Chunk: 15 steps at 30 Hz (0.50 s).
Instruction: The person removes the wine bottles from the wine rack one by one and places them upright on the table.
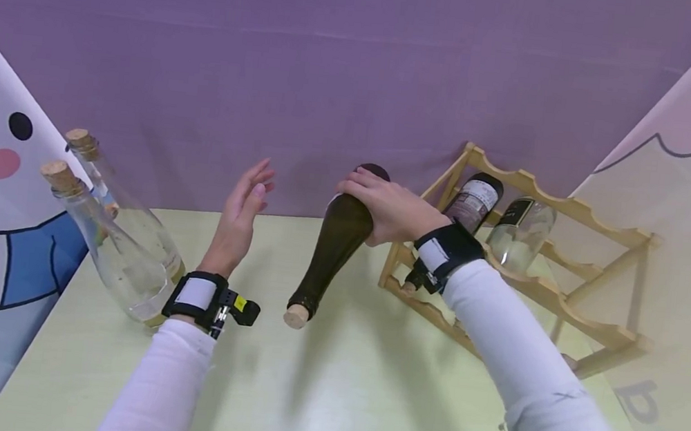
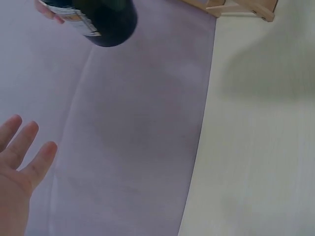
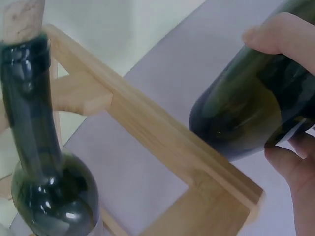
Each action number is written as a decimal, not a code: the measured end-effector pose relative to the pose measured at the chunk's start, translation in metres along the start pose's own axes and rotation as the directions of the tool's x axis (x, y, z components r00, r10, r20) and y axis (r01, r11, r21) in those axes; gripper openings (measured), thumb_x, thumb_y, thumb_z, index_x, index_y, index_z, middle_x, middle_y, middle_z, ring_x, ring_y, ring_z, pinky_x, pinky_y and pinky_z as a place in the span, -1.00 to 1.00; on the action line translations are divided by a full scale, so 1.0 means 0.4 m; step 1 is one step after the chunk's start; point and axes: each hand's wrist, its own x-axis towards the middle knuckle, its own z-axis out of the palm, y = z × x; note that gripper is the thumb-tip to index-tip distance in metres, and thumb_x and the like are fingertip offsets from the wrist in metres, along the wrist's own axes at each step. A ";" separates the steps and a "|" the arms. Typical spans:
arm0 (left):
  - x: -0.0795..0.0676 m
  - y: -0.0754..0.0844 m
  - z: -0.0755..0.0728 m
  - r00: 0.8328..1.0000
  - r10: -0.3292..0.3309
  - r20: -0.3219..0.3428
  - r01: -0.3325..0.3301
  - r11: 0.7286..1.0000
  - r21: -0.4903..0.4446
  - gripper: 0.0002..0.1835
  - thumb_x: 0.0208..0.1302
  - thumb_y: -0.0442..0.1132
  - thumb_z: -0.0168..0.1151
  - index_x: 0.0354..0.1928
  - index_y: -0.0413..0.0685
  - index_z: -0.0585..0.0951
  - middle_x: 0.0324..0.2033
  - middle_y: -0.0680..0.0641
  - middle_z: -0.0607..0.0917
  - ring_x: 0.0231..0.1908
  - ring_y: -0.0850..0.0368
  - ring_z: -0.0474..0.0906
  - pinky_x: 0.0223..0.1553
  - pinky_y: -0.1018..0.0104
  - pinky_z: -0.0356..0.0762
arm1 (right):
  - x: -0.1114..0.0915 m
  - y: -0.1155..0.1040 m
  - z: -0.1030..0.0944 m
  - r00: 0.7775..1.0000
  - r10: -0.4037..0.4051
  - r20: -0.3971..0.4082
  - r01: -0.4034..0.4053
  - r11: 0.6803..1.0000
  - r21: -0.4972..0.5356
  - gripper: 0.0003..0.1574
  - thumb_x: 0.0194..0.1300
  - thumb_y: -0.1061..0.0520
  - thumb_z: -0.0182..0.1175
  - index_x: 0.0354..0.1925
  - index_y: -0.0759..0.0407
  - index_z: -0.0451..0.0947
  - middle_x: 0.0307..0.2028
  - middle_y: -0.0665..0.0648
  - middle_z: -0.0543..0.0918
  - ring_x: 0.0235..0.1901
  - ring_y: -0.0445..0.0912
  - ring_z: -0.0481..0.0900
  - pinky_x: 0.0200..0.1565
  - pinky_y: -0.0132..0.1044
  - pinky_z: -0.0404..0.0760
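A dark green wine bottle with a cork hangs tilted above the table, its corked neck pointing down toward me. My right hand grips it around the body near its base. In the right wrist view, the thumb and fingers wrap the bottle beside the wooden rack. My left hand is raised left of the bottle, fingers extended and touching nothing. The left wrist view shows that hand apart from the bottle's base.
The wooden rack at right holds a dark corked bottle and a clear bottle with a black label. Two clear corked bottles stand at left, close to my left forearm. A purple backdrop rises behind the pale table.
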 end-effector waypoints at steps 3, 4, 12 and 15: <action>0.000 0.003 -0.004 1.000 0.004 -0.010 -0.004 1.000 -0.008 -0.48 0.53 -0.13 -0.21 0.48 0.09 0.16 0.38 -0.25 0.32 0.34 -0.16 0.25 0.31 -0.32 0.18 | 0.004 -0.004 0.014 1.000 0.016 0.015 -0.016 1.000 0.007 0.10 -0.23 0.14 0.56 0.30 0.08 0.29 0.34 0.26 0.33 0.36 0.16 0.20 0.22 0.20 0.45; -0.001 0.005 -0.005 1.000 0.005 -0.014 -0.005 1.000 -0.012 -0.48 0.53 -0.14 -0.21 0.48 0.09 0.15 0.38 -0.25 0.32 0.33 -0.15 0.26 0.31 -0.31 0.18 | 0.005 -0.005 0.020 1.000 0.021 0.020 -0.021 1.000 0.013 0.11 -0.23 0.14 0.56 0.31 0.07 0.29 0.34 0.26 0.34 0.36 0.16 0.20 0.23 0.19 0.45; -0.004 0.008 -0.019 0.999 -0.004 -0.048 0.001 0.999 -0.051 -0.48 0.53 -0.14 -0.22 0.48 0.10 0.15 0.36 -0.25 0.33 0.32 -0.15 0.29 0.28 -0.29 0.21 | 0.013 -0.015 0.067 0.996 0.058 0.064 -0.062 0.996 0.061 0.11 -0.21 0.14 0.55 0.31 0.09 0.27 0.33 0.25 0.34 0.36 0.17 0.19 0.22 0.23 0.43; -0.006 0.007 -0.024 0.998 -0.009 -0.061 0.005 0.998 -0.063 -0.49 0.53 -0.14 -0.22 0.47 0.13 0.17 0.36 -0.24 0.33 0.32 -0.13 0.30 0.29 -0.29 0.20 | 0.016 -0.019 0.083 0.996 0.068 0.060 -0.073 0.994 0.085 0.10 -0.21 0.14 0.55 0.31 0.09 0.27 0.32 0.24 0.35 0.34 0.15 0.24 0.20 0.24 0.44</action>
